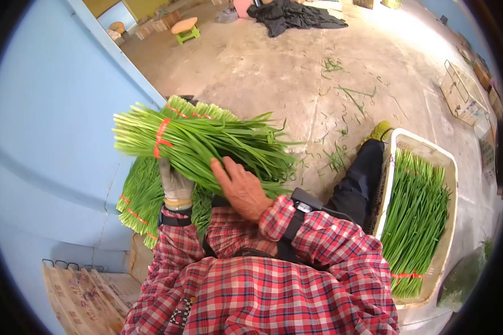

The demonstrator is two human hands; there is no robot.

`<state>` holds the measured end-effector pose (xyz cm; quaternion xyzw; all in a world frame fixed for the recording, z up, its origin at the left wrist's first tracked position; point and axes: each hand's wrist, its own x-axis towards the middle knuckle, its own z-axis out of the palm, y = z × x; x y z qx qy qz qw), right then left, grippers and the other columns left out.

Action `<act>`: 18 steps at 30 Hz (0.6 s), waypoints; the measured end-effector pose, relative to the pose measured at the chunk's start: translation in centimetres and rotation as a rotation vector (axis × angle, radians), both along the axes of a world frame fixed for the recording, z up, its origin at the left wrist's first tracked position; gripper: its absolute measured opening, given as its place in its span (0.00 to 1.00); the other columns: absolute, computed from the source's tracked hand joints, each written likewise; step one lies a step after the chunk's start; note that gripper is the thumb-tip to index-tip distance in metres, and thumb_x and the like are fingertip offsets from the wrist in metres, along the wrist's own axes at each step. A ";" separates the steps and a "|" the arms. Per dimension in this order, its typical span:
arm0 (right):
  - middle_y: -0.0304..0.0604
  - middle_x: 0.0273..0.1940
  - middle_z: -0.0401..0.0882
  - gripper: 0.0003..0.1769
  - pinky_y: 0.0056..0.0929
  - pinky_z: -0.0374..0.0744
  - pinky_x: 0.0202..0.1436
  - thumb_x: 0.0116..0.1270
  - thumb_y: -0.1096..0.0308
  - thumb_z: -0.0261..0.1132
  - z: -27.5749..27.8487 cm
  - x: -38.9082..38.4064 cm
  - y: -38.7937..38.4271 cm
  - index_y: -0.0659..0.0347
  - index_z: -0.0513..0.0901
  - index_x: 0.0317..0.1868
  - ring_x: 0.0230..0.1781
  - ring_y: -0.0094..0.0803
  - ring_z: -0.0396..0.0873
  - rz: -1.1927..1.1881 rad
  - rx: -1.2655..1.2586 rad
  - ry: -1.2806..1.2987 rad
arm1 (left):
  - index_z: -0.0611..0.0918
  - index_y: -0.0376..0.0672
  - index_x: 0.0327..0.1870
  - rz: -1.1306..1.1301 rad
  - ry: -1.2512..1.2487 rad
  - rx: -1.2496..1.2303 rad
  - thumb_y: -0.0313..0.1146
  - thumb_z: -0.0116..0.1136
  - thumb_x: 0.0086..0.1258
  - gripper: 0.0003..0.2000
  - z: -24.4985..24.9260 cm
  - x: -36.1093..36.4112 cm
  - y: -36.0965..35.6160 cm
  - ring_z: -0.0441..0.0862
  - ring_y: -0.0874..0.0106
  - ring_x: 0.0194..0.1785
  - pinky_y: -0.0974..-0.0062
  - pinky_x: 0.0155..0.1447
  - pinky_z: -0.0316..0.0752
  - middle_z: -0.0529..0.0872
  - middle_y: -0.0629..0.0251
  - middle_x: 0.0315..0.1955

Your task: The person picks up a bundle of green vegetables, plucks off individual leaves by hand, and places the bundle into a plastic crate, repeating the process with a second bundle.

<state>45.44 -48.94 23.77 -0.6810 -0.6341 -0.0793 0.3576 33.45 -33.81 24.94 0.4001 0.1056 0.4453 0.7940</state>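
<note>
A bundle of garlic chives [207,142], tied with a red band near its pale cut ends, lies crosswise in front of me. My left hand [176,184], in a grey-white glove, is closed on it from below near the band; its fingertips are hidden under the stalks. My right hand [243,191] is bare and rests on the leafy part, fingers stretched out over the leaves. Beneath and behind are more red-banded chive bundles [133,204], stacked against the blue wall.
A white plastic crate [450,167] on my right holds banded chives [416,223]. Loose leaf scraps [336,159] litter the concrete floor. The blue wall [44,123] stands close on my left. Farther off are a small stool [185,28], a black sheet [290,17] and another crate [463,92].
</note>
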 end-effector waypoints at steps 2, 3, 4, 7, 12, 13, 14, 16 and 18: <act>0.56 0.60 0.66 0.36 0.41 0.79 0.46 0.59 0.71 0.59 1.5 -1.0 0.2 0.60 0.60 0.69 0.51 0.46 0.74 0.018 0.002 -0.080 | 0.69 0.40 0.65 -0.005 -0.087 0.026 0.53 0.61 0.63 0.34 3.1 1.7 1.1 0.73 0.60 0.62 0.57 0.67 0.69 0.74 0.57 0.61; 0.59 0.61 0.64 0.38 0.40 0.77 0.51 0.57 0.70 0.63 2.8 -1.6 -0.4 0.58 0.60 0.69 0.55 0.50 0.73 0.074 0.029 -0.040 | 0.70 0.40 0.64 -0.018 -0.162 0.028 0.54 0.59 0.64 0.33 4.5 2.2 1.6 0.74 0.60 0.61 0.56 0.65 0.71 0.76 0.56 0.60; 0.62 0.63 0.62 0.40 0.40 0.76 0.55 0.56 0.68 0.66 4.1 -2.0 -0.8 0.57 0.60 0.69 0.58 0.54 0.71 0.132 0.055 -0.001 | 0.70 0.40 0.64 -0.015 -0.177 0.057 0.54 0.59 0.64 0.33 5.6 2.2 2.1 0.74 0.60 0.61 0.56 0.65 0.71 0.76 0.56 0.60; 0.56 0.52 0.76 0.28 0.37 0.80 0.48 0.57 0.70 0.66 6.2 0.0 -3.5 0.59 0.72 0.60 0.49 0.48 0.79 0.257 0.193 0.111 | 0.71 0.40 0.63 0.011 -0.268 0.118 0.54 0.59 0.64 0.33 8.0 1.4 3.8 0.78 0.60 0.57 0.58 0.62 0.75 0.79 0.56 0.56; 0.43 0.31 0.83 0.09 0.24 0.76 0.35 0.64 0.74 0.60 9.0 5.9 -7.7 0.66 0.83 0.43 0.31 0.24 0.79 0.082 0.275 0.736 | 0.75 0.38 0.58 0.109 -0.301 0.179 0.50 0.62 0.62 0.29 9.3 0.2 4.7 0.80 0.60 0.53 0.58 0.58 0.77 0.82 0.57 0.51; 0.43 0.31 0.83 0.09 0.24 0.76 0.35 0.64 0.74 0.60 9.2 6.5 -7.5 0.66 0.83 0.43 0.31 0.24 0.79 0.078 0.278 0.733 | 0.75 0.38 0.58 0.107 -0.317 0.180 0.50 0.62 0.62 0.29 9.5 0.2 4.6 0.80 0.60 0.53 0.58 0.58 0.77 0.82 0.57 0.51; 0.46 0.31 0.83 0.09 0.25 0.76 0.33 0.63 0.74 0.62 9.0 7.1 -7.1 0.66 0.83 0.42 0.29 0.27 0.79 0.066 0.293 0.736 | 0.75 0.38 0.58 0.102 -0.332 0.180 0.50 0.62 0.62 0.29 9.7 0.3 4.4 0.81 0.60 0.52 0.58 0.58 0.77 0.82 0.56 0.51; 0.50 0.32 0.83 0.08 0.25 0.76 0.32 0.62 0.73 0.63 8.6 7.2 -5.9 0.66 0.83 0.41 0.28 0.30 0.80 0.044 0.310 0.738 | 0.75 0.38 0.58 0.065 -0.337 0.192 0.50 0.62 0.62 0.29 10.0 0.2 4.6 0.81 0.59 0.52 0.57 0.58 0.77 0.82 0.56 0.51; 0.50 0.32 0.83 0.10 0.27 0.75 0.31 0.63 0.69 0.63 8.2 6.5 -4.6 0.67 0.83 0.42 0.27 0.31 0.79 0.050 0.218 0.721 | 0.75 0.38 0.58 0.032 -0.340 0.210 0.50 0.62 0.62 0.29 10.2 0.5 4.3 0.81 0.59 0.52 0.57 0.58 0.77 0.82 0.56 0.51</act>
